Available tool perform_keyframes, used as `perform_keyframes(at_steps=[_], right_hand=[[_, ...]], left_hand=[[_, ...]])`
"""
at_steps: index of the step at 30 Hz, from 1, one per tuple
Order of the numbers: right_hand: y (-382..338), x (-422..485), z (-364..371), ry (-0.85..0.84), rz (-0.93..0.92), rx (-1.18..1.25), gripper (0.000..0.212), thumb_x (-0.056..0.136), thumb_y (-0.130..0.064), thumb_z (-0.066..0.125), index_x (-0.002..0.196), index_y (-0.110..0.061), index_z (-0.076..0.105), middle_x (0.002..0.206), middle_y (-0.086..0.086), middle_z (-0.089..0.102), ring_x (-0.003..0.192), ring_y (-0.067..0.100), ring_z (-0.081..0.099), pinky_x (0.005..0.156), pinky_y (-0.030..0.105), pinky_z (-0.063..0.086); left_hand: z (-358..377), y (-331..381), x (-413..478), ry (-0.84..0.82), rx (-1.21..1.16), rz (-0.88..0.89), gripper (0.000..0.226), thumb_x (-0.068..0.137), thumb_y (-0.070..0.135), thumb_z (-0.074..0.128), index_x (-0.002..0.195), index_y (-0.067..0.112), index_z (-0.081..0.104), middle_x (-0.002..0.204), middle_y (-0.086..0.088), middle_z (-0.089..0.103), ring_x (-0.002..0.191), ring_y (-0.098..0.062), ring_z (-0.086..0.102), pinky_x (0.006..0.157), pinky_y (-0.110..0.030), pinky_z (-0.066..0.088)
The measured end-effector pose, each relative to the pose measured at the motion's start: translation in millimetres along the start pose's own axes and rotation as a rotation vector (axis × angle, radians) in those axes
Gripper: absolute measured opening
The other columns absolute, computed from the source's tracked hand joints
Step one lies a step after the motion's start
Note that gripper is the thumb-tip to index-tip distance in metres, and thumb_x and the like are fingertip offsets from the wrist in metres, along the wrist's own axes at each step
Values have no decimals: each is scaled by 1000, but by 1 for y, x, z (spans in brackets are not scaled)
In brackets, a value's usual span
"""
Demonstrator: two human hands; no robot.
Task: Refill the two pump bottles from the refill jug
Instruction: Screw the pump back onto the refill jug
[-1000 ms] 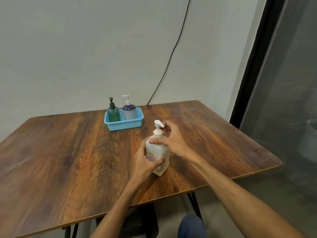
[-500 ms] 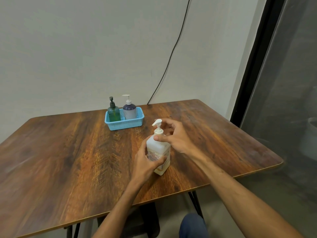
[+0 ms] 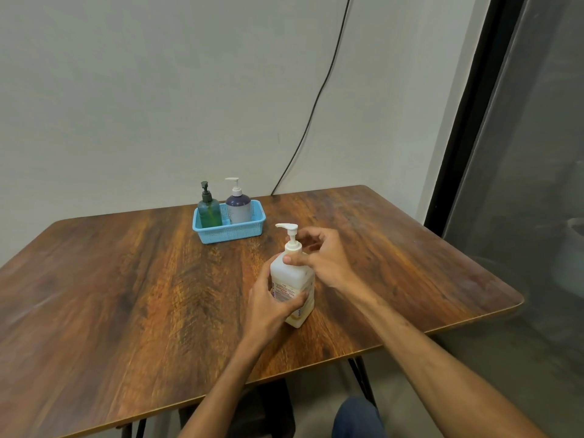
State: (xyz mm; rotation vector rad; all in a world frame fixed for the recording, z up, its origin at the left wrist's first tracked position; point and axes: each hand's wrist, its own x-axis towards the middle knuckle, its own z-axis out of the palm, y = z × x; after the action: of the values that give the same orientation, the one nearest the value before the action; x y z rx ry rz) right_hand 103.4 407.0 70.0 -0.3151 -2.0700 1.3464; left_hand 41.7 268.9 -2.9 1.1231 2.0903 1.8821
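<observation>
Your white refill jug (image 3: 292,279) stands upright on the counter (image 3: 126,295), toward the near right part of the wood top and well apart from the basket (image 3: 230,230). Your left hand (image 3: 268,306) grips its lower body from the left side: the thumb (image 3: 295,299) lies across the printed label on the front, and the rest of the fingers wrap round the far side, where you cannot see them. Your right hand (image 3: 322,257) is curled round the collar at the base of the jug's white pump (image 3: 288,227). Its thumb tip (image 3: 291,259) presses on the near side just under the collar, and its fingers (image 3: 311,237) bend round behind the pump stem. The pump nozzle points left, above both hands, and the pump sits on the jug's neck.

The two bottles to be filled stand side by side in the light blue basket at the back of the counter, near the wall (image 3: 126,90). The green pump bottle (image 3: 209,211), with its dark pump, is on the left. The purple pump bottle (image 3: 238,207), with its white pump, is on the right, and the two are just beside each other. A black cable (image 3: 316,99) runs down the wall to the counter's back edge. Your knee (image 3: 357,418) shows below the near edge.
</observation>
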Motion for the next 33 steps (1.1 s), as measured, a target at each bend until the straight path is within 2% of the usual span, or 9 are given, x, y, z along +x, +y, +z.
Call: perform_keyframes(at_steps=[4,7,9,12,18,23,27,30,33], right_hand=[[-1,-2,12,74,-26,7,46,54,-17,96,84,-12,62,84,-1,66,75,8,56,67,25,49],[-2,0,5,3,-2,24,47,59,-17,95,96,-11,67,94,3,68,84,9,60,72,20,48],[-1,1,-3,-103,20,18,44,69,-16,90,109,-13,71,105,1,72,97,13,66,86,25,51],[0,2,-6,-95,35,6,35,72,-11,87,104,-16,75,104,-1,75,100,19,69,95,43,53],[-5,-6,11,63,29,26,51,55,-18,97,88,-16,59,88,-3,63,76,5,56,65,16,47],[-5,1,-4,-128,94,102,49,67,-16,91,110,-22,69,111,0,72,106,14,66,93,33,52],[-4,-1,-1,-29,60,88,37,63,-11,92,92,-17,71,94,2,75,88,16,70,80,37,57],[-3,-2,11,60,16,20,49,52,-21,98,82,-17,59,88,7,68,76,12,58,68,30,52],[-2,0,4,-39,27,56,49,58,-22,97,93,-15,64,98,10,69,85,15,62,78,30,53]], left_hand=[[1,-2,0,7,6,-7,76,61,45,80,130,46,46,122,22,60,115,2,58,92,-25,52],[1,-2,1,8,12,-15,78,61,44,81,132,43,47,123,22,60,116,2,57,93,-26,53],[0,0,1,10,15,-17,79,61,45,80,131,47,45,122,27,58,115,8,55,88,-19,50],[1,-1,0,5,13,-16,80,62,46,79,134,44,45,122,26,59,114,8,56,84,-15,48],[1,-2,1,13,7,-12,78,61,40,82,132,38,50,121,19,62,113,1,59,91,-26,53],[0,3,-1,11,12,-36,74,59,45,80,124,54,45,116,36,58,111,13,55,80,-8,47],[1,1,-1,14,12,-33,79,59,46,80,130,48,45,124,23,59,115,7,56,88,-16,48],[1,-1,0,11,17,-33,81,59,47,81,132,40,47,125,18,60,116,1,57,94,-24,51],[1,1,-1,13,17,-37,80,59,46,81,132,41,47,125,18,60,116,3,56,91,-21,50]])
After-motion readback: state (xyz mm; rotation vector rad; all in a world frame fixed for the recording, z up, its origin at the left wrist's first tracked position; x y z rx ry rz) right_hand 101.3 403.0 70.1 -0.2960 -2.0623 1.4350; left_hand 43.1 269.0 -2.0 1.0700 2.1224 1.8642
